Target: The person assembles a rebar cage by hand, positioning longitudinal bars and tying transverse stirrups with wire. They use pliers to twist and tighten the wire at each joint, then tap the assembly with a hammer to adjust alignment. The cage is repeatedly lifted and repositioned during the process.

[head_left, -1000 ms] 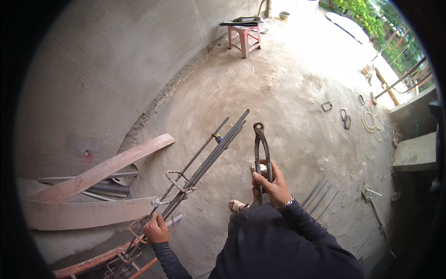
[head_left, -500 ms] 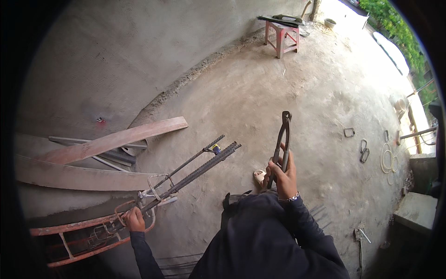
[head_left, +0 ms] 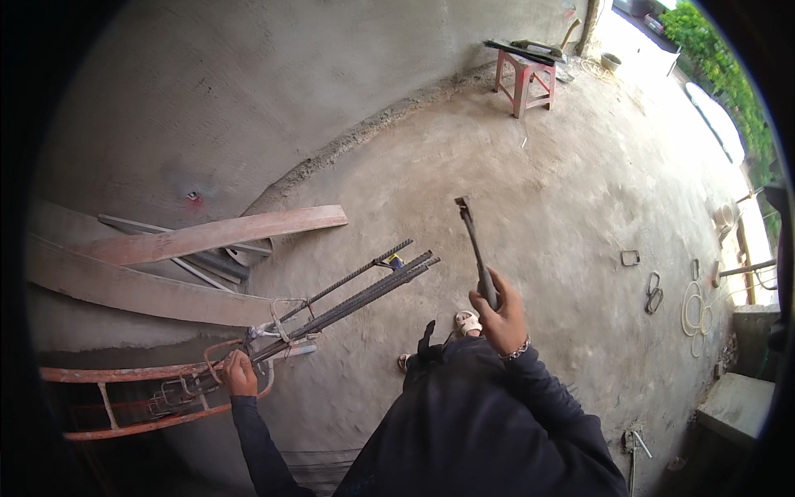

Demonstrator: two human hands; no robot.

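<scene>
Long-handled steel pincers [head_left: 474, 247] are in my right hand [head_left: 501, 319], its fingers wrapped round the handles. Their jaws point up and away over the floor, and they show nearly edge-on. My left hand [head_left: 239, 377] is closed at a rebar stirrup [head_left: 217, 354], beside a bundle of steel bars. These ribbed rebars [head_left: 373, 291] slope up to the right, with squarish stirrups around them. An orange metal frame with rungs [head_left: 103, 406], like a ladder, lies under the bundle's lower end. A small yellow-and-blue item [head_left: 396, 262] sits by the bars.
Curved boards [head_left: 224, 234] and metal strips lean at the left wall. A red stool [head_left: 523, 83] with tools on it stands far off. Loose stirrups [head_left: 654, 291] and a coiled pale cable [head_left: 694, 319] lie on the floor at right, near a concrete block [head_left: 739, 406].
The pincers have turned from broadside to nearly edge-on, and their jaws have swung left. My left hand stays at the stirrup. The view has shifted a little.
</scene>
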